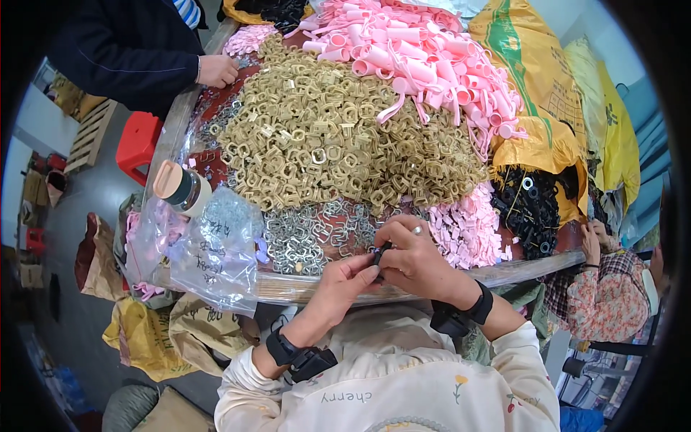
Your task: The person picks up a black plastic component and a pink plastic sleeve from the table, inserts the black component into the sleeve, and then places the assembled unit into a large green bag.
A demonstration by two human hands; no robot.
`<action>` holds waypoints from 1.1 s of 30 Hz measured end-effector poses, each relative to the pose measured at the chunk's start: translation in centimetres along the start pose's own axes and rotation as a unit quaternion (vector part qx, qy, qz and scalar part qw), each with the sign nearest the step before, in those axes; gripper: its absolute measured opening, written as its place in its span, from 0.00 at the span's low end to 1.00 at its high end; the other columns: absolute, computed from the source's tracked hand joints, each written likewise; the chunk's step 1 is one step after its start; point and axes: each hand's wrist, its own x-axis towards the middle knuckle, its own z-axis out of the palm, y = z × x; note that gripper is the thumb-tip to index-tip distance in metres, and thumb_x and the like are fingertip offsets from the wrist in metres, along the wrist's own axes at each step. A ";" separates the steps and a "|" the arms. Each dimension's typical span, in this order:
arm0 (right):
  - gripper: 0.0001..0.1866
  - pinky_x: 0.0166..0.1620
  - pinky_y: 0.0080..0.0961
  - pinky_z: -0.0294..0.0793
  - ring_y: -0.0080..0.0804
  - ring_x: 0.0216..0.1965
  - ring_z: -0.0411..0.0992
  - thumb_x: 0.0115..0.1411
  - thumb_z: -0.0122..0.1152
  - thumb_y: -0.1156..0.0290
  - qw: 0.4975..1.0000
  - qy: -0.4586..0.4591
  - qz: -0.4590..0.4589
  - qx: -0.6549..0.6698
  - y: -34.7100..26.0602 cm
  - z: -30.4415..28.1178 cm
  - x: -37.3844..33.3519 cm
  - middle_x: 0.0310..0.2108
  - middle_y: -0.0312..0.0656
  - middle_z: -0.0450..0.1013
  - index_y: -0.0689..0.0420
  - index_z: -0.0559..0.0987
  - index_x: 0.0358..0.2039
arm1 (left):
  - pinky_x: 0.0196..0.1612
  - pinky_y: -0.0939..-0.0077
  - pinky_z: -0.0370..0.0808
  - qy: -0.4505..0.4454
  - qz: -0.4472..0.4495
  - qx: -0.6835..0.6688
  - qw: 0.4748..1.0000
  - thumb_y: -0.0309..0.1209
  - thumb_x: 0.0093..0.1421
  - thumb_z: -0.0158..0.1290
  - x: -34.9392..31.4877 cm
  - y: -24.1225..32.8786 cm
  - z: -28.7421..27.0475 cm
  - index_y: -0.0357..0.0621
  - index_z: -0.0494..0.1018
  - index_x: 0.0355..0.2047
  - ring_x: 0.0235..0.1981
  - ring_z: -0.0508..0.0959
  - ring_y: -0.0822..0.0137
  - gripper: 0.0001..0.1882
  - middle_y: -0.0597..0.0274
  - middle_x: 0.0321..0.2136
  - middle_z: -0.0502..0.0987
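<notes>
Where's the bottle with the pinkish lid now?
In the head view, the bottle is at the left of the table, beside the clear plastic bag and left of the heap of beige parts.

A small black piece [380,253] is sitting between the fingertips of the left hand [342,284] and the right hand [412,261], both of which are gripping it. Fingers are covering much of it, so its full shape is staying hidden; a narrow dark part is showing upright between them. Silver metal clips [296,241], bent into open loops, are lying loose just beyond and to the left of the hands. Small pale-pink pieces [469,229] are lying heaped beside the right hand. Beige buckle-like parts [317,137] are forming a broad mound farther off, behind the clips.
</notes>
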 end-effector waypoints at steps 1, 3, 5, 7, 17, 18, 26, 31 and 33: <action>0.04 0.41 0.35 0.54 0.36 0.43 0.60 0.35 0.56 0.74 1.000 -0.009 -0.003 -0.009 -0.1 0.1 0.4 0.33 0.36 0.64 0.56 0.70 0.14 | 0.40 0.80 0.72 0.006 0.000 0.001 1.000 0.28 0.56 0.46 -0.1 0.0 -0.3 0.31 0.64 0.43 0.35 0.72 0.73 0.16 0.62 0.35 0.71; 0.04 0.41 0.35 0.54 0.36 0.42 0.60 0.34 0.56 0.74 1.000 -0.018 -0.008 -0.019 -0.4 0.3 1.0 0.33 0.36 0.64 0.56 0.70 0.14 | 0.40 0.81 0.72 0.011 0.002 0.002 1.000 0.28 0.56 0.46 -0.1 0.1 -0.9 0.31 0.64 0.42 0.36 0.72 0.73 0.16 0.62 0.36 0.71; 0.03 0.41 0.34 0.55 0.36 0.42 0.60 0.36 0.56 0.74 0.999 -0.021 -0.022 -0.026 -0.5 1.0 1.6 0.32 0.36 0.64 0.55 0.71 0.14 | 0.39 0.81 0.72 0.006 0.013 -0.022 1.000 0.28 0.56 0.46 -0.1 -0.3 -2.0 0.32 0.64 0.42 0.35 0.72 0.72 0.16 0.60 0.36 0.71; 0.03 0.41 0.34 0.55 0.35 0.42 0.61 0.36 0.56 0.74 0.999 -0.022 -0.035 -0.028 -0.4 1.7 2.3 0.32 0.36 0.64 0.55 0.71 0.14 | 0.39 0.81 0.72 0.006 0.024 -0.033 0.999 0.28 0.55 0.46 -0.5 0.0 -2.8 0.32 0.64 0.42 0.35 0.73 0.72 0.15 0.60 0.35 0.71; 0.07 0.33 0.31 0.63 0.37 0.32 0.66 0.42 0.56 0.70 0.994 -0.018 -0.042 -0.094 1.7 6.3 6.3 0.27 0.38 0.64 0.54 0.69 0.24 | 0.38 0.79 0.73 0.048 0.079 -0.196 0.976 0.28 0.56 0.44 -3.0 1.1 -7.0 0.33 0.65 0.40 0.34 0.75 0.65 0.13 0.54 0.35 0.72; 0.08 0.32 0.31 0.64 0.37 0.30 0.66 0.44 0.55 0.69 0.976 -0.070 -0.051 -0.199 2.1 7.1 6.5 0.26 0.39 0.64 0.55 0.69 0.25 | 0.38 0.80 0.73 0.048 0.082 -0.204 0.974 0.28 0.56 0.45 -3.1 1.1 -7.2 0.34 0.65 0.40 0.34 0.74 0.65 0.13 0.55 0.34 0.72; 0.07 0.23 0.27 0.64 0.33 0.19 0.65 0.46 0.53 0.71 0.992 -0.070 -0.033 -0.103 3.4 8.9 6.9 0.20 0.41 0.63 0.57 0.67 0.26 | 0.37 0.79 0.74 0.072 0.111 -0.216 0.967 0.29 0.56 0.44 -3.7 1.0 -7.6 0.33 0.65 0.39 0.35 0.75 0.64 0.12 0.51 0.35 0.72; 0.04 0.20 0.24 0.63 0.33 0.17 0.65 0.50 0.50 0.75 0.983 -0.003 0.064 0.172 3.3 7.2 6.6 0.18 0.39 0.66 0.58 0.68 0.29 | 0.38 0.78 0.74 0.091 0.119 -0.205 0.967 0.30 0.56 0.45 -3.3 0.7 -7.5 0.34 0.65 0.38 0.35 0.74 0.64 0.12 0.51 0.35 0.72; 0.02 0.19 0.19 0.60 0.24 0.16 0.63 0.53 0.48 0.74 0.917 -0.044 0.195 0.347 2.6 5.9 6.4 0.17 0.36 0.66 0.58 0.68 0.28 | 0.38 0.79 0.73 0.094 0.127 -0.199 0.967 0.29 0.56 0.44 -3.0 0.9 -7.2 0.35 0.66 0.38 0.35 0.74 0.66 0.11 0.53 0.35 0.72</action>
